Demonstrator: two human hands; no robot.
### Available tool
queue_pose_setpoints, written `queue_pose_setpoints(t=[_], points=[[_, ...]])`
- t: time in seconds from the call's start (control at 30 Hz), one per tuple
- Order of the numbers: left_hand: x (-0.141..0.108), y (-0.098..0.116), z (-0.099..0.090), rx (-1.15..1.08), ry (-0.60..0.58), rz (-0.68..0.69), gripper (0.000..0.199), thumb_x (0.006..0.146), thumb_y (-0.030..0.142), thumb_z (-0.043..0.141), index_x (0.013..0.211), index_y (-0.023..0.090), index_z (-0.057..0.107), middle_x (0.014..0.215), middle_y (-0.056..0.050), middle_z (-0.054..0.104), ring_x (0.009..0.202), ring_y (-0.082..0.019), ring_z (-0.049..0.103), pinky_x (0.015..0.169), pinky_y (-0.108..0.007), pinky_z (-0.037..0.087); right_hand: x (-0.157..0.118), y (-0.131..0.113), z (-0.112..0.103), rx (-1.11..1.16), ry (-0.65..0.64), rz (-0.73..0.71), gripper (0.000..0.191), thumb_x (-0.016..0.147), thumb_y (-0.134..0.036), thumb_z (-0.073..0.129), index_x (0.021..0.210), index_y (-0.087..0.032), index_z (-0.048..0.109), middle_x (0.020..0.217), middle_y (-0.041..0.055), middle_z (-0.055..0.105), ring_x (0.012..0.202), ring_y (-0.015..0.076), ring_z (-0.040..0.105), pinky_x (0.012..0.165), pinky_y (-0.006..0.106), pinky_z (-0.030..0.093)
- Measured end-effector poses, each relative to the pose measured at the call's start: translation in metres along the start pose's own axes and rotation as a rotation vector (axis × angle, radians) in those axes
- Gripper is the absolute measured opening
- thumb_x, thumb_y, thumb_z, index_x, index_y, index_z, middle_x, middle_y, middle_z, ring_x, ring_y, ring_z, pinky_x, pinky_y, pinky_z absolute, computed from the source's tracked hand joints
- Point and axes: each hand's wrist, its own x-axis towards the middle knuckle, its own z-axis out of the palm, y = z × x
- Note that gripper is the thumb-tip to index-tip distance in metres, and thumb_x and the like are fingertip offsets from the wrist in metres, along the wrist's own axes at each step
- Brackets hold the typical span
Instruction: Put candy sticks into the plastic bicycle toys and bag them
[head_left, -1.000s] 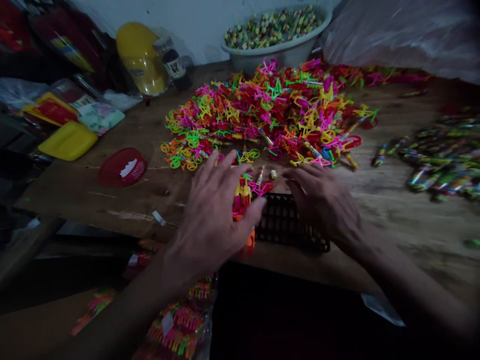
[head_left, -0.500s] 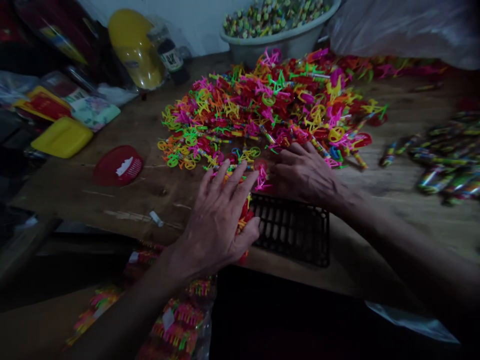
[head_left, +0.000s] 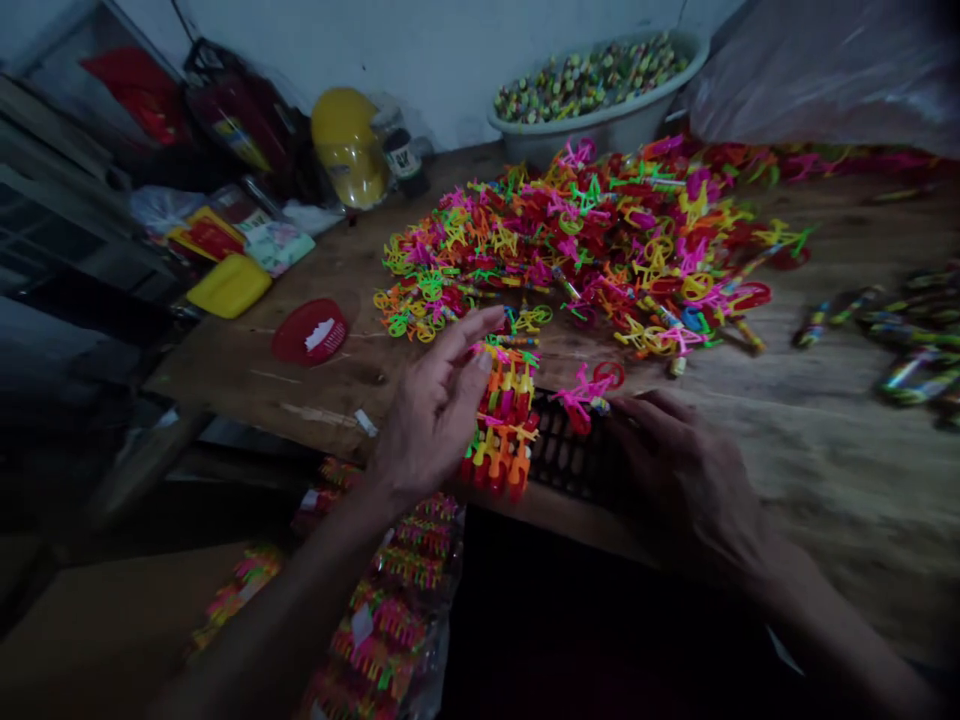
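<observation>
My right hand (head_left: 686,455) is closed on the end of a pink plastic toy bicycle (head_left: 577,395) with a red ring, holding it over a black slotted rack (head_left: 562,455). Rows of small coloured plastic toys (head_left: 499,455) in yellow, orange and red stand upright at the rack's left end. Beside these rows rests my left hand (head_left: 431,415), fingers stretched out and thumb along their edge; whether it touches them I cannot tell. Behind both hands lies a large heap of similar bright toys (head_left: 555,230), some with small candy-like tubes.
A grey basin (head_left: 592,130) of small cylinders stands at the back. Patterned tubes (head_left: 915,330) lie at right. On the left are a red dish (head_left: 311,330), a yellow box (head_left: 229,285) and a yellow helmet (head_left: 345,140). Bagged toys (head_left: 382,630) hang below the table edge.
My right hand has drawn back from the heap toward the rack with the pink toy bicycle. My left hand has shifted off the toy rows, uncovering them. The view has swung left.
</observation>
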Motion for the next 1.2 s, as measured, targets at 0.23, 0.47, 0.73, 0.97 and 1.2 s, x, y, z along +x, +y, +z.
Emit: queue_pose_setpoints(t=[0.23,0.47,0.73,0.97,1.2], points=[[-0.005,0.020,-0.002,0.368,-0.112,0.117,0.051,0.091,0.030,0.047,0.140,0.020,0.037,0.149,-0.007,0.034,0.141,-0.029,0.020,0.113,-0.052,0.025,0.003,-0.011,-0.004,0.055,0.188,0.088,0.011,0.082,-0.028,0.062,0.087,-0.019,0.058,0.074,0.0021,0.060,0.065,0.0159,0.057,0.057,0.027,0.042],[0.021,-0.003,0.027,0.523,-0.254,0.198,0.043,0.090,0.019,0.037,0.131,0.011,0.047,0.138,-0.011,0.049,0.130,-0.026,0.038,0.111,-0.049,0.024,0.018,-0.023,0.007,0.010,0.086,0.095,0.004,0.086,-0.019,0.049,0.089,-0.021,0.052,0.075,0.0038,0.060,0.062,0.0169,0.055,0.055,0.028,0.040],[0.022,-0.008,0.028,0.490,-0.249,0.190,0.034,0.088,0.017,0.037,0.116,0.014,0.056,0.115,-0.008,0.061,0.109,-0.023,0.051,0.102,-0.043,0.032,0.040,-0.029,0.022,0.261,-0.017,0.026,0.014,0.081,-0.014,0.048,0.079,-0.020,0.061,0.069,0.0008,0.062,0.059,0.0145,0.055,0.058,0.025,0.042],[0.020,-0.011,0.031,0.490,-0.217,0.197,0.035,0.089,0.016,0.034,0.119,0.012,0.054,0.115,-0.008,0.061,0.109,-0.022,0.051,0.103,-0.041,0.031,0.049,-0.029,0.037,0.370,-0.065,0.083,0.019,0.082,-0.020,0.050,0.083,-0.023,0.069,0.077,0.0005,0.069,0.069,0.0178,0.061,0.071,0.031,0.047],[0.019,-0.011,0.032,0.467,-0.199,0.207,0.036,0.091,0.017,0.034,0.121,0.010,0.053,0.118,-0.008,0.061,0.109,-0.021,0.051,0.103,-0.041,0.031,0.047,-0.027,0.044,0.198,-0.055,0.037,0.017,0.078,-0.011,0.051,0.074,-0.019,0.066,0.072,0.0027,0.067,0.070,0.0187,0.060,0.066,0.028,0.044]])
